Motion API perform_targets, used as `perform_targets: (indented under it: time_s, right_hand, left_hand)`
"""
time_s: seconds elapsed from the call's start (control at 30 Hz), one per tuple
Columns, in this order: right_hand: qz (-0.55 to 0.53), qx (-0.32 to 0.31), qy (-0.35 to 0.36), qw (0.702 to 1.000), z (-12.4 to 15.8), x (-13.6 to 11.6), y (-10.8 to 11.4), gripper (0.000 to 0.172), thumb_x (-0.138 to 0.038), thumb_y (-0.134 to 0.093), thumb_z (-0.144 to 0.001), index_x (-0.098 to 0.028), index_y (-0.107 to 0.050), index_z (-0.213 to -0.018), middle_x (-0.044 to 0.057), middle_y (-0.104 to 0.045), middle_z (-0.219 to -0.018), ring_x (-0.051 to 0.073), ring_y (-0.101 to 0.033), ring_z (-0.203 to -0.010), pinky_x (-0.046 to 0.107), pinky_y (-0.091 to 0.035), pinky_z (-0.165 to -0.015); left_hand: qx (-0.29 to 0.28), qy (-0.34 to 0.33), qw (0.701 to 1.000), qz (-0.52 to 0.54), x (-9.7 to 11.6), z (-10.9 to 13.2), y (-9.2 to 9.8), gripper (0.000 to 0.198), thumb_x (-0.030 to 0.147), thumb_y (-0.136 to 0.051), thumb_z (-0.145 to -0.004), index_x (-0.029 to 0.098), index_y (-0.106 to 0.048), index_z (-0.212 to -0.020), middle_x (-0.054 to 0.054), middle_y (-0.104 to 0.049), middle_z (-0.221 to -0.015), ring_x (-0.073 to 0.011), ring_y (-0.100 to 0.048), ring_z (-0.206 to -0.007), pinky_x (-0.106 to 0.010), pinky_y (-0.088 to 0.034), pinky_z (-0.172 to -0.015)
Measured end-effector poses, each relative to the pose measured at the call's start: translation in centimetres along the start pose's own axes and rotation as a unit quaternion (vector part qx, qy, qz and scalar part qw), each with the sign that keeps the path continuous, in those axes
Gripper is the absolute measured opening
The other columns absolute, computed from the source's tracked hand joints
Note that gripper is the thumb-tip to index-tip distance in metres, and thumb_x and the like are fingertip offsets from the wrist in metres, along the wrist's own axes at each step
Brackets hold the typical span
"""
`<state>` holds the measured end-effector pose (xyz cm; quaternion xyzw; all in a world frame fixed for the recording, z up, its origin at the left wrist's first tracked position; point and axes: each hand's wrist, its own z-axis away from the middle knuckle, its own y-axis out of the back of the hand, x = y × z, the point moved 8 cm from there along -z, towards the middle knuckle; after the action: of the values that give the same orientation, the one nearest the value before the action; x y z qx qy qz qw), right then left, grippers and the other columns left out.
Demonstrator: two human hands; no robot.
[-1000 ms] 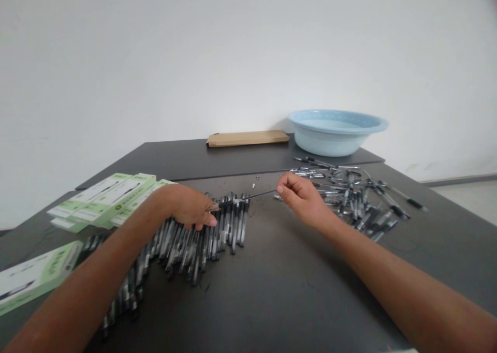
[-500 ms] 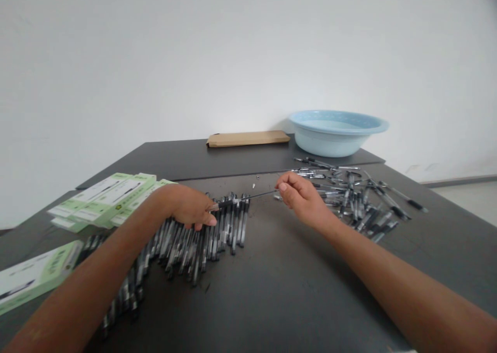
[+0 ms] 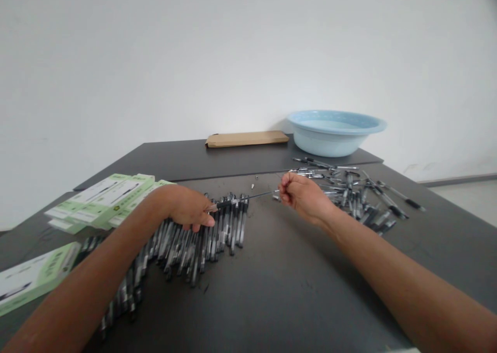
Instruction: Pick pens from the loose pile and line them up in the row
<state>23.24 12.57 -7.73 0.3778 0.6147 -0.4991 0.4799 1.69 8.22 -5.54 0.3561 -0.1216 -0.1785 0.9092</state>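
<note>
My left hand (image 3: 191,208) is closed on the barrel of a clear pen (image 3: 224,204) with a dark grip, held almost level above a dense row of pens (image 3: 182,247). A thin dark refill (image 3: 258,195) sticks out of the pen's right end and runs across to my right hand (image 3: 301,193). The fingers of that hand are curled at the refill's far end, and their tips are partly hidden. Beyond my right hand lies a loose, scattered heap of pen parts (image 3: 355,200).
Green and white pen boxes (image 3: 97,200) are stacked at the left, and another box (image 3: 37,275) lies nearer. A flat cardboard piece (image 3: 246,138) and a light blue basin (image 3: 330,142) stand at the back by the wall. Two tiny parts (image 3: 252,186) lie mid-table.
My right hand has turned and its fingers have curled in more at the refill's end. My left hand and the pen have hardly moved.
</note>
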Motion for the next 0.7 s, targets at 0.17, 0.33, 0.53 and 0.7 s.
perform_targets:
  time_s: [0.17,0.33,0.53,0.7]
  right_hand:
    - [-0.002,-0.012,-0.027,1.0,0.0,0.6,-0.2,0.016,-0.021,-0.056,-0.068,-0.018,-0.048,-0.082,-0.002,-0.058,-0.061,0.009,-0.044,-0.042,0.022,-0.031,-0.041]
    - [-0.02,-0.011,-0.015,1.0,-0.1,0.1,0.1,0.021,-0.033,-0.062,-0.075,-0.019,-0.047,-0.077,-0.005,-0.05,-0.049,0.006,-0.034,-0.034,0.02,-0.022,-0.036]
    - [-0.072,-0.03,0.003,0.997,-0.1,-0.4,0.0,0.024,-0.032,-0.067,-0.075,-0.018,-0.047,-0.07,-0.008,-0.04,-0.046,0.004,-0.026,-0.036,0.02,-0.017,-0.039]
    - [-0.055,0.0,-0.048,0.997,-0.3,0.9,0.5,0.017,-0.027,-0.065,-0.072,-0.014,-0.054,-0.075,-0.005,-0.047,-0.054,0.004,-0.033,-0.04,0.019,-0.022,-0.041]
  left_hand:
    - [-0.002,0.004,1.0,0.009,0.2,0.2,0.1,0.036,0.034,-0.038,-0.09,0.012,-0.064,-0.098,-0.015,-0.072,-0.092,-0.0219,-0.065,-0.075,-0.027,-0.045,-0.06]
    - [-0.002,0.017,1.0,0.014,0.2,0.5,0.3,0.037,0.033,-0.038,-0.09,0.011,-0.065,-0.103,-0.015,-0.072,-0.093,-0.022,-0.065,-0.077,-0.027,-0.046,-0.062]
    - [-0.001,0.015,1.0,0.012,0.1,0.6,0.2,0.04,0.032,-0.038,-0.091,0.008,-0.06,-0.113,-0.015,-0.072,-0.095,-0.022,-0.066,-0.078,-0.027,-0.046,-0.064]
    - [-0.009,0.014,1.0,0.013,-0.4,0.2,-0.1,0.046,0.034,-0.037,-0.091,0.008,-0.052,-0.125,-0.014,-0.072,-0.096,-0.0213,-0.066,-0.079,-0.026,-0.047,-0.063]
